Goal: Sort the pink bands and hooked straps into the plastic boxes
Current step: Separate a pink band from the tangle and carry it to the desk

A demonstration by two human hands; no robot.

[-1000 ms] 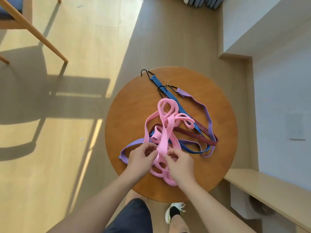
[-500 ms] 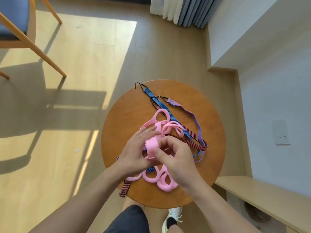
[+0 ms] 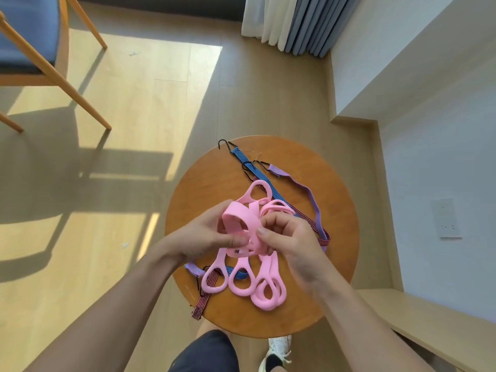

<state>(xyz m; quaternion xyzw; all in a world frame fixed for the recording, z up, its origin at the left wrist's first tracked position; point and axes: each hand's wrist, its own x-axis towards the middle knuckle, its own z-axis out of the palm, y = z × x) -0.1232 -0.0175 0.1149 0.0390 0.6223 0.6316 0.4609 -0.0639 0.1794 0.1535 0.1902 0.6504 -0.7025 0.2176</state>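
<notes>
Both grips, our left hand (image 3: 206, 234) and right hand (image 3: 295, 242), pinched the pink bands (image 3: 241, 224) bunched between them; loops lay near, over hooked straps (image 3: 308, 194) on the surface (image 3: 204, 189).

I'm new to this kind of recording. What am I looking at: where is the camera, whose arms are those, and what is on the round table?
No machine here: a person wears one wide-angle camera on the head, looking down, so the arms are their own. The left grip and right grip, both bare hands, pinch a bunch of pink bands above a round wooden table; the bands' looped ends lie on the tabletop. Beneath lie hooked straps: a blue strap, a purple strap and a red-and-black strap reaching past the near edge. No plastic boxes show in this view.
</notes>
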